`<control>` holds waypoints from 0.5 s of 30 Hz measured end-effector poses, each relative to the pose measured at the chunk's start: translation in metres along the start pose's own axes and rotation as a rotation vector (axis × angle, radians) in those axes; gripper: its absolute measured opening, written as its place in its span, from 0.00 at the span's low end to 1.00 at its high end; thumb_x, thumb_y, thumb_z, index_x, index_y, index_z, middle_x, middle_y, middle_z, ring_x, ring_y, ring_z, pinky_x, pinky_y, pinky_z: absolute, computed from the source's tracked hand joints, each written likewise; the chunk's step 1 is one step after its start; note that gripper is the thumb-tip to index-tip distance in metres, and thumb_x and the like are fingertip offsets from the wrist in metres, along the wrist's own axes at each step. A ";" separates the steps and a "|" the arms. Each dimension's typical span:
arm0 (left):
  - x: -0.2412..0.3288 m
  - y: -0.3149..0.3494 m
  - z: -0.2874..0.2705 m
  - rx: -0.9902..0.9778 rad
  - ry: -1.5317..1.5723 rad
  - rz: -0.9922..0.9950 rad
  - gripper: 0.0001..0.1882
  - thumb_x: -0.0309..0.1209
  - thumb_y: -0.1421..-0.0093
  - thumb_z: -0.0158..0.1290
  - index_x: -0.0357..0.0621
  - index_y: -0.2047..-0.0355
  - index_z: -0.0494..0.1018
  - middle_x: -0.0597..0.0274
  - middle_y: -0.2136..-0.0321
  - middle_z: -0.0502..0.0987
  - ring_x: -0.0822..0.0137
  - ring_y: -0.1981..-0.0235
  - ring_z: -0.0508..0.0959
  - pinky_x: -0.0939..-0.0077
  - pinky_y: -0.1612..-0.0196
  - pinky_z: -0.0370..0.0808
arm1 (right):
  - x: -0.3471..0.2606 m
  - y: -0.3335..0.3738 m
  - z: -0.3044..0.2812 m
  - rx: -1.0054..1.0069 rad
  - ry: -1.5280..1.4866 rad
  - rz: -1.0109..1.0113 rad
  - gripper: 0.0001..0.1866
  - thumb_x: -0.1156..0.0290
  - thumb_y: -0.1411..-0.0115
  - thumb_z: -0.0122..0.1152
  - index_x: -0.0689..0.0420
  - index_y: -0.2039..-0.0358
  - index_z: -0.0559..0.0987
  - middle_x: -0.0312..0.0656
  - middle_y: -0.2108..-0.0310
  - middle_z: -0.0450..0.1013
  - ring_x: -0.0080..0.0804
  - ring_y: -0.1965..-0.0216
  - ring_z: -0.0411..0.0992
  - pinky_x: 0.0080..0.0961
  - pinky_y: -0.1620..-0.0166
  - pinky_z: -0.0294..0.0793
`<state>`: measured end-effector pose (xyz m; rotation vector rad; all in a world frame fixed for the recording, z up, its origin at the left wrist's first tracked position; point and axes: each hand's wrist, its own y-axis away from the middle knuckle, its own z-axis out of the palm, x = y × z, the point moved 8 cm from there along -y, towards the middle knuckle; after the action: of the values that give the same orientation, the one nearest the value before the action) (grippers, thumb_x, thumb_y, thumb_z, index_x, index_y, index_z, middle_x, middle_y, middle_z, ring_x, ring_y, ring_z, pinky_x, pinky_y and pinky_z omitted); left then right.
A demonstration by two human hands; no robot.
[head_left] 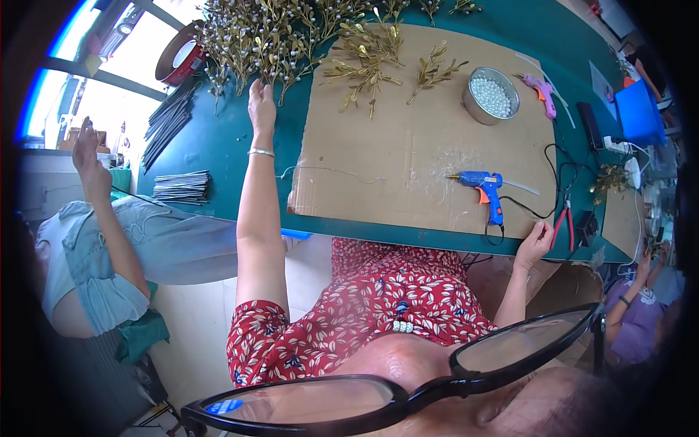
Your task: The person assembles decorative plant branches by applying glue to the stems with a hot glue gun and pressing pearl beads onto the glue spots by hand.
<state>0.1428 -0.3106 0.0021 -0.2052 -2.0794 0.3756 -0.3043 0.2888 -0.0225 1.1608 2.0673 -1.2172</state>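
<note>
The person's left hand (262,108) reaches to the far left of the bench (218,149), its fingertips at the near edge of a big heap of beaded branches (266,44); from here I cannot tell whether it grips one. The right hand (535,244) is at the near right edge, fingers curled toward the thumb, just beside the red-handled pliers (569,227), and I cannot tell if anything is pinched in it.

On the far right of the cardboard (349,149) sits a round metal tin (478,111), well filled with pearly white beads (493,96). A red tub (177,76) lies tilted at the far left, its mouth partly in view, with something round and white inside. Over to the right is a blue box (641,113); I can't make out what it holds.

Gold leaf sprigs (364,71) lie on the far part of the cardboard, left of the tin. A blue glue gun (484,188) rests nearer, and a pink glue gun (541,92) is just right of the tin.
</note>
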 end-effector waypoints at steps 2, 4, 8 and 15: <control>0.001 0.013 -0.013 -0.005 0.014 -0.037 0.20 0.35 0.39 0.49 0.37 0.50 0.67 0.54 0.61 0.77 0.64 0.61 0.76 0.73 0.59 0.72 | 0.010 -0.001 -0.004 0.005 0.029 0.012 0.10 0.70 0.36 0.51 0.66 0.65 0.73 0.43 0.70 0.72 0.31 0.68 0.70 0.25 0.62 0.70; 0.007 0.025 -0.033 -0.020 0.027 -0.064 0.17 0.34 0.40 0.51 0.35 0.54 0.70 0.57 0.67 0.78 0.69 0.68 0.77 0.75 0.64 0.73 | 0.015 0.000 -0.007 0.029 0.041 0.013 0.11 0.68 0.36 0.50 0.65 0.66 0.73 0.45 0.72 0.72 0.34 0.70 0.71 0.26 0.64 0.70; 0.037 0.058 -0.063 -0.017 0.006 -0.020 0.09 0.31 0.41 0.53 0.36 0.68 0.74 0.67 0.82 0.73 0.75 0.81 0.69 0.79 0.76 0.66 | 0.014 -0.002 -0.001 0.033 -0.052 0.014 0.12 0.68 0.36 0.50 0.65 0.67 0.74 0.45 0.72 0.73 0.33 0.72 0.71 0.26 0.67 0.70; 0.222 0.187 0.008 -0.507 0.070 0.343 0.06 0.27 0.41 0.52 0.37 0.71 0.72 0.67 0.84 0.68 0.77 0.81 0.67 0.82 0.77 0.64 | -0.024 -0.002 -0.021 0.027 -0.193 0.025 0.04 0.77 0.41 0.56 0.65 0.69 0.74 0.40 0.73 0.72 0.26 0.71 0.69 0.21 0.64 0.70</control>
<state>0.0213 -0.0712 0.1124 -0.8711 -2.0366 0.0329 -0.2932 0.2962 0.0062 1.0341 1.8946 -1.2950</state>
